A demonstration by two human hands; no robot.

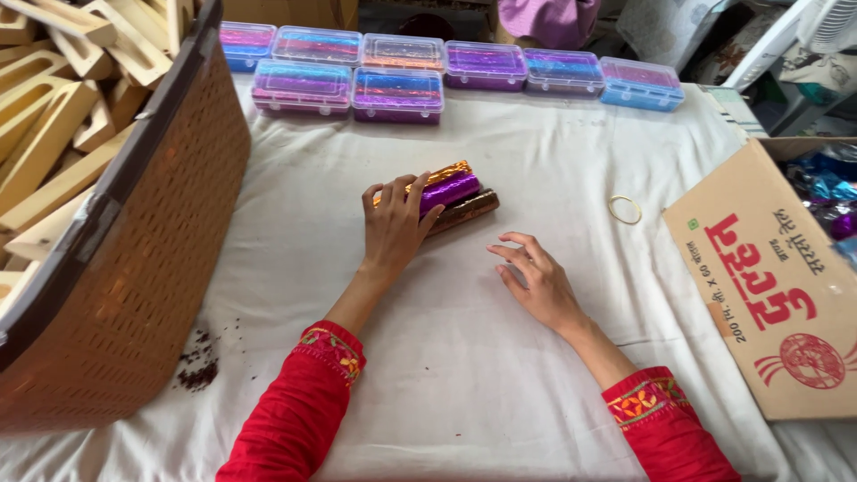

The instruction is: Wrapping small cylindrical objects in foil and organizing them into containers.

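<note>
Nearest the camera, 2 red sleeves with embroidered cuffs [332, 344] come in over the white cloth [464, 375] that covers the table. A small scatter of dark crumbs [198, 370] lies on the cloth at the left, just beside the brown woven basket [152, 232].

The right hand [534, 278] rests on the cloth with its fingers loosely spread and slightly curled, holding nothing, a little apart from the rolls. The left hand [393, 223] lies flat on top of the foil-wrapped rolls [451, 192], fingers spread over their near ends and pressing down rather than pinching. At least 3 rolls show: gold, purple and brown, lying side by side and touching, near the middle of the table.

To handle them well, I judge that the left palm should keep an even, light pressure so the round rolls stay parallel and do not slide apart on the cloth. The free right hand is best brought against the far ends to square them, since shiny foil likely slips and dents under a hard squeeze.

Further right, a loose rubber band [625, 210] lies on the cloth, near the open cardboard box [768, 268] holding more foil pieces. The basket holds pale wooden frames [54, 116].

At the far edge, clear plastic cases [397, 94] filled with coloured foil stand in 2 rows, touching one another.
</note>
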